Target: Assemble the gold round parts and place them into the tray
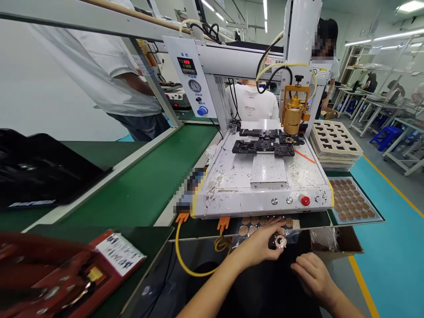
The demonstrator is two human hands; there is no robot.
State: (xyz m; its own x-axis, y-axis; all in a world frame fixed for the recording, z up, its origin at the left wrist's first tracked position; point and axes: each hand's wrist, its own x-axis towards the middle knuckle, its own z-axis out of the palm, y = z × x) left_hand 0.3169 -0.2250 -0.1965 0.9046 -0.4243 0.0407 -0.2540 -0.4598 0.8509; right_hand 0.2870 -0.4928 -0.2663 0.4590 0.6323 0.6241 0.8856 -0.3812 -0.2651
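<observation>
My left hand (269, 240) is closed, pinching a small round metal part (280, 241) with a rose-gold rim and a dark, shiny centre, like a watch case. It is held just below the front edge of the bench. My right hand (313, 271) hovers lower and to the right, apart from the part, with its fingers curled together; what they hold, if anything, is hidden. Behind my left hand lie several round copper-coloured discs (243, 230) on a clear plastic sheet, under the front of the white press machine (228, 198).
Black fixture blocks (263, 146) sit on the machine bed beneath a brass press head (293, 117). On the right are a tray of copper discs (353, 198), stacked cream trays (336, 141) and a cardboard box (353, 240). A yellow cable (180, 256) hangs left; a red hand press (66, 274) stands nearer.
</observation>
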